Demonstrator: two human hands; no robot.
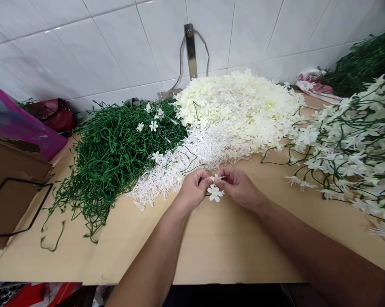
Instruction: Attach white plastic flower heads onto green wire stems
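Over the front middle of the table, my left hand (197, 187) and my right hand (239, 187) meet fingertip to fingertip. Between them are white artificial flowers (215, 193), one hanging just below the fingers and another at the fingertips. My left thumb and forefinger are pinched; a bit of green stem shows below them. The right fingers pinch a small white piece, perhaps a stamen, at the upper flower. Just beyond my hands lies a heap of thin white stamens (205, 147), with a pile of loose white petals (240, 102) behind it.
A big heap of green plastic stems (116, 140) lies to the left. Assembled white flowers on stems (342, 149) are piled at right. A cardboard box (16, 170) and a red bag (56, 115) stand at far left. Behind is a tiled wall (116, 47) with a metal bracket (190, 51).
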